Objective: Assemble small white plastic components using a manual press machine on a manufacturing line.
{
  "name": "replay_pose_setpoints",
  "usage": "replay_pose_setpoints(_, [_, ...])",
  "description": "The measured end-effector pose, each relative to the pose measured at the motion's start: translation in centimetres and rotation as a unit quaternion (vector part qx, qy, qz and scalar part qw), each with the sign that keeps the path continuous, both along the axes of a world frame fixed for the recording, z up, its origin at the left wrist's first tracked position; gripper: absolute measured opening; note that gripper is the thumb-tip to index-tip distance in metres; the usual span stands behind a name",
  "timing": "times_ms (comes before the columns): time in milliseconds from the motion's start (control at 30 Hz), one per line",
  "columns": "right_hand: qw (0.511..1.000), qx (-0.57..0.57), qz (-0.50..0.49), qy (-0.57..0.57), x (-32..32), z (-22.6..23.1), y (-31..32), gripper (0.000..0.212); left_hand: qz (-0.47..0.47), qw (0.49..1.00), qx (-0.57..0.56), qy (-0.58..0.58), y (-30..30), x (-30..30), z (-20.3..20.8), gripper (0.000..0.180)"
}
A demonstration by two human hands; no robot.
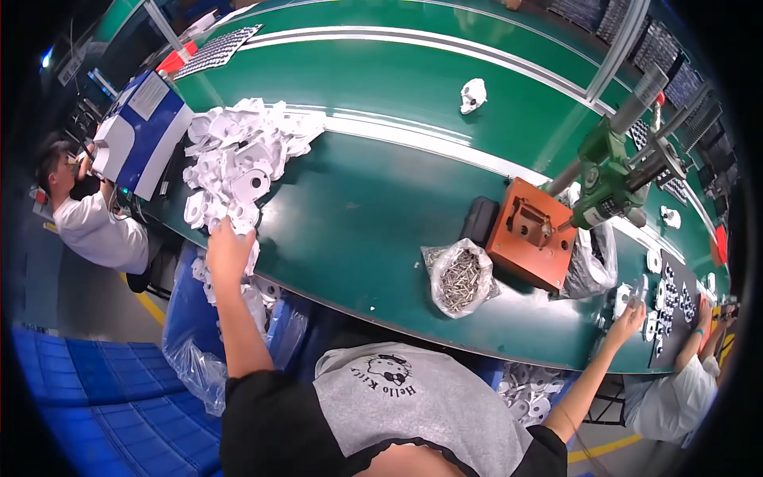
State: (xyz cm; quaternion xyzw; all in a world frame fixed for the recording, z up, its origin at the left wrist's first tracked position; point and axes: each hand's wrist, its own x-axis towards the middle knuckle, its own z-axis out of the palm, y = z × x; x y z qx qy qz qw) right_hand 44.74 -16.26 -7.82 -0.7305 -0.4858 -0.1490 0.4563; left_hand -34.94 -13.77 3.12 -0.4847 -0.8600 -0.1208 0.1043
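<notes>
My left hand [228, 248] is at the near edge of a heap of white plastic parts [254, 147], its fingers closed on one white plastic housing at the bottom of the heap. Far out to the right, my right hand [629, 322] grips a white plastic part [639, 289] above the table's right end. Other white parts [653, 261] lie just beyond it, beside a dark sheet [672, 306] with rows of small black-and-white pieces. The fingertips of both hands are partly hidden.
A green press [602, 179] stands over an orange fixture block [520, 246]. Before it sits a clear bag of metal pins [461, 278]. A blue-and-white machine [143, 131] flanks the heap. Blue bins of parts [528, 391] stand below the table [358, 215]. Co-workers [95, 219] are at both sides.
</notes>
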Motion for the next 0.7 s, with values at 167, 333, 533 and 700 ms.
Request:
replay_pose_setpoints(167, [0.967, 0.125, 0.045, 0.215, -7.0, 5.2, 0.1, 0.030, 0.019, 0.986, -0.071, -0.152, -2.6, -2.3, -2.5, 0.064])
replay_pose_setpoints(333, [0.926, 0.132, 0.151, 0.320, -12.2, 7.0, -0.5, 0.034, -0.100, 0.995, -0.010, -0.022, -1.4, -0.5, -2.9, 0.032])
replay_pose_setpoints(533, [0.782, 0.047, 0.336, 0.524, -24.7, 7.1, -1.7, 0.050, -0.245, 0.917, 0.058, -0.308, 2.3, 9.9, -0.4, 0.023])
replay_pose_setpoints(700, [0.691, -0.084, 0.546, 0.467, -35.5, 10.8, 0.4, 0.062, -0.405, 0.627, 0.042, -0.664, 2.5, 19.5, 0.2, 0.019])
